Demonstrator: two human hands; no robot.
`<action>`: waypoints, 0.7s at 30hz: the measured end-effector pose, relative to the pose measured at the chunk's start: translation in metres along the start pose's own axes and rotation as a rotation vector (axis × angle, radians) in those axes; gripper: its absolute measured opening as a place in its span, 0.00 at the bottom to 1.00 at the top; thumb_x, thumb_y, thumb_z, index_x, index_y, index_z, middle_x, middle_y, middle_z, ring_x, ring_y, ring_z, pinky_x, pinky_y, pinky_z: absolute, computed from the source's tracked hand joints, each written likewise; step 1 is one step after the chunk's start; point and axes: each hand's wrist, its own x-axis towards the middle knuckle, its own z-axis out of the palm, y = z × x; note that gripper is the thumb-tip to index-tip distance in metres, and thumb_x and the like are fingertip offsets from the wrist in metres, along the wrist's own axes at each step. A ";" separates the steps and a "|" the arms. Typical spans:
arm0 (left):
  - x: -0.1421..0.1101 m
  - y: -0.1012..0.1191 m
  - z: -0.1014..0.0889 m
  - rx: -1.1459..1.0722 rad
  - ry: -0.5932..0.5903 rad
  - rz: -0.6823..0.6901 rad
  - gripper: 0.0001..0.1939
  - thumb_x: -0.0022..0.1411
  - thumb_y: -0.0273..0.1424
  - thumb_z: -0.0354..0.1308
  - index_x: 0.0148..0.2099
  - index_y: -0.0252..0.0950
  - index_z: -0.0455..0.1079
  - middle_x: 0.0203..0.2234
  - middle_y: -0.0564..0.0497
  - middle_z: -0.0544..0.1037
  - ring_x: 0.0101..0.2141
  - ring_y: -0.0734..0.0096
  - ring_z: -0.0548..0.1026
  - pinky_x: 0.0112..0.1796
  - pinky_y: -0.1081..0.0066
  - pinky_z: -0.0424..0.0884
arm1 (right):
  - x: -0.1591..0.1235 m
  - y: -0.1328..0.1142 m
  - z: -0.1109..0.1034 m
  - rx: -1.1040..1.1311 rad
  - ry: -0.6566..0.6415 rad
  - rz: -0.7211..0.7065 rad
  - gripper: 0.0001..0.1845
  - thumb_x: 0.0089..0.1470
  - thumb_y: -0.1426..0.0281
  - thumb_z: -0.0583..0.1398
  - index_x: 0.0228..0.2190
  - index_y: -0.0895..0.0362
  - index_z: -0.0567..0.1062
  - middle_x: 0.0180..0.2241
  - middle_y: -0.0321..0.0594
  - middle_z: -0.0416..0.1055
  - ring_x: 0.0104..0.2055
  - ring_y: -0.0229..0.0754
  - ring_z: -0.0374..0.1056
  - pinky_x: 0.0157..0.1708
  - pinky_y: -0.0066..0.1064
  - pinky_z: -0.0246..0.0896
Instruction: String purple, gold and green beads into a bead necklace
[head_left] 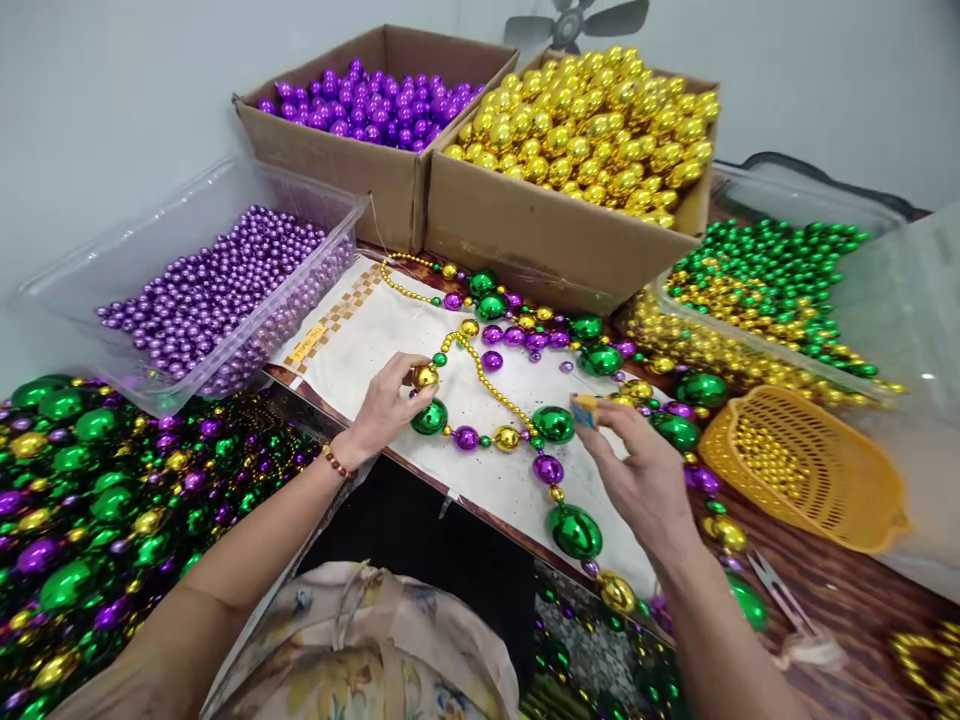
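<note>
Pinching a gold bead [426,377], left hand [386,405] borders bare cloth [330,385] edge; I can't tell whether right hand [637,460] grips.

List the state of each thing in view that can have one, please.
Left hand: pinching a gold bead
Right hand: fingers bent, grip unclear
Bead strand: looped over white cloth
Purple-ball cardboard box: open, nearly full
Gold-ball cardboard box: open, heaped
Left clear bin: open, holding beads
Right clear bin: open, holding beads
Yellow basket: open, partly filled
Metal tool: lying, unheld
Fan: apparently motionless
</note>
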 end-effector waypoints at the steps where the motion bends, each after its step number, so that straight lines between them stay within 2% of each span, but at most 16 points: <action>1: -0.001 0.005 0.001 -0.089 0.016 0.045 0.13 0.64 0.31 0.58 0.50 0.37 0.69 0.42 0.46 0.74 0.41 0.68 0.73 0.45 0.68 0.70 | 0.008 -0.007 0.005 0.129 -0.005 0.040 0.10 0.61 0.60 0.58 0.36 0.53 0.76 0.41 0.44 0.76 0.43 0.49 0.73 0.45 0.42 0.67; 3: -0.002 0.016 0.003 -0.209 0.015 0.105 0.14 0.65 0.32 0.59 0.53 0.38 0.69 0.43 0.46 0.74 0.43 0.68 0.73 0.46 0.68 0.71 | 0.024 -0.023 0.010 0.339 -0.008 0.104 0.08 0.61 0.61 0.59 0.37 0.52 0.75 0.40 0.42 0.76 0.42 0.47 0.73 0.45 0.41 0.68; 6: -0.001 0.030 0.003 -0.311 -0.031 0.148 0.15 0.64 0.32 0.60 0.53 0.39 0.71 0.46 0.45 0.73 0.47 0.65 0.73 0.49 0.66 0.71 | 0.047 -0.047 0.012 0.536 -0.013 0.120 0.09 0.59 0.61 0.61 0.37 0.52 0.75 0.41 0.41 0.77 0.45 0.47 0.72 0.46 0.41 0.67; 9: 0.001 0.038 0.004 -0.460 -0.071 0.083 0.18 0.63 0.32 0.62 0.55 0.40 0.71 0.48 0.45 0.74 0.48 0.64 0.75 0.51 0.65 0.71 | 0.064 -0.064 0.015 0.629 -0.045 0.081 0.11 0.58 0.60 0.61 0.38 0.53 0.76 0.41 0.41 0.76 0.45 0.46 0.71 0.46 0.39 0.67; 11: 0.002 0.039 0.004 -0.576 -0.091 0.000 0.18 0.63 0.34 0.63 0.55 0.40 0.71 0.48 0.45 0.75 0.47 0.64 0.76 0.50 0.65 0.73 | 0.069 -0.069 0.020 0.651 -0.081 0.061 0.12 0.58 0.58 0.61 0.37 0.53 0.75 0.38 0.41 0.75 0.41 0.44 0.70 0.42 0.37 0.67; 15: 0.009 0.033 0.006 -0.743 -0.088 -0.072 0.20 0.61 0.37 0.65 0.54 0.40 0.71 0.48 0.45 0.78 0.48 0.62 0.78 0.50 0.64 0.73 | 0.061 -0.073 0.035 0.713 -0.152 0.083 0.13 0.57 0.57 0.62 0.35 0.54 0.74 0.33 0.38 0.72 0.34 0.41 0.67 0.34 0.33 0.66; 21: 0.023 0.017 0.008 -0.831 -0.137 -0.089 0.18 0.62 0.40 0.63 0.53 0.41 0.75 0.48 0.47 0.78 0.45 0.65 0.78 0.46 0.68 0.75 | 0.033 -0.082 0.055 0.777 -0.234 0.189 0.14 0.58 0.55 0.61 0.36 0.53 0.74 0.32 0.38 0.71 0.34 0.42 0.68 0.35 0.35 0.70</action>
